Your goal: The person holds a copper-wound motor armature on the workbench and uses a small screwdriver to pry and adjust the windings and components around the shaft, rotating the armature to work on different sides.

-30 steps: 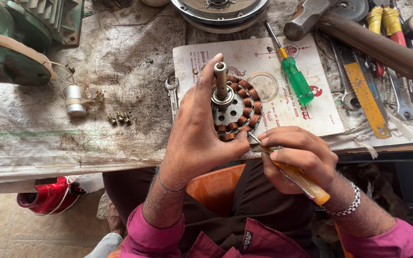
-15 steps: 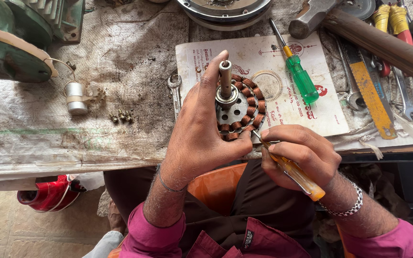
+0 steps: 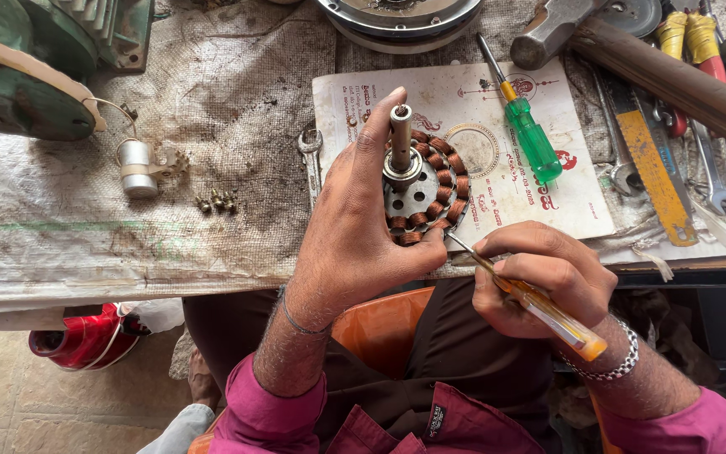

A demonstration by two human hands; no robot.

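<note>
My left hand (image 3: 355, 223) grips a round motor stator (image 3: 423, 187) with copper coils around its rim and a steel shaft sticking up from its middle. The fingers wrap its left side and the thumb presses under its lower edge. My right hand (image 3: 539, 273) holds a yellow-handled screwdriver (image 3: 539, 307); its thin metal tip touches the stator's lower right edge, beside my left thumb. Both hands hover over the front edge of the workbench (image 3: 128, 252), above my lap.
A green-handled screwdriver (image 3: 524, 126) lies on a printed sheet (image 3: 539, 193) behind the stator. A hammer (image 3: 632, 67), spanners, pliers and tape crowd the right. Small screws (image 3: 216, 202), a white capacitor (image 3: 136, 166), a green motor housing (image 3: 27, 76) sit left. A round cover (image 3: 401, 17) lies at the back.
The hands and stator have barely moved; the screwdriver tip stays at the stator's lower edge. The view has shifted slightly.
</note>
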